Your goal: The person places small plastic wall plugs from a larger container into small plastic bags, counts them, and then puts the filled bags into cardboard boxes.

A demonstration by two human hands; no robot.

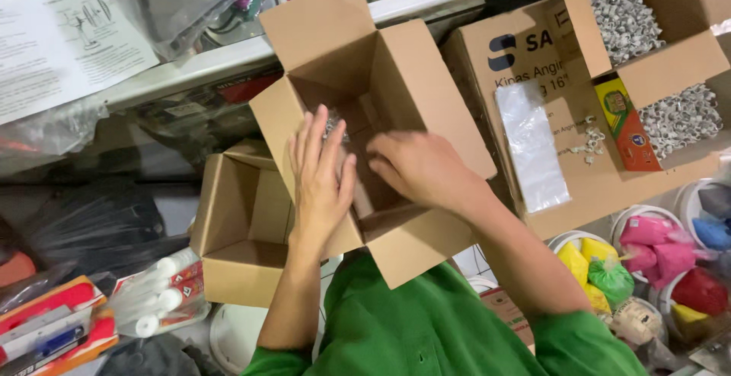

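An open brown cardboard box [426,94] with its flaps up stands in front of me. My left hand [320,178] lies flat over its near left rim, fingers spread and pointing into the box. My right hand [415,167] reaches down inside it, fingers curled at something clear and crinkly near the bottom; whether it grips this I cannot tell. A second, smaller open cardboard box [236,227] sits just left of and below the first, and looks empty.
A large flat carton [601,186] at right carries a clear plastic bag [533,144] and an open box of small white clips [670,64]. Tubs of coloured powder bags [647,258] stand lower right. White tubes [164,296] lie lower left, and a shelf edge [198,68] runs above.
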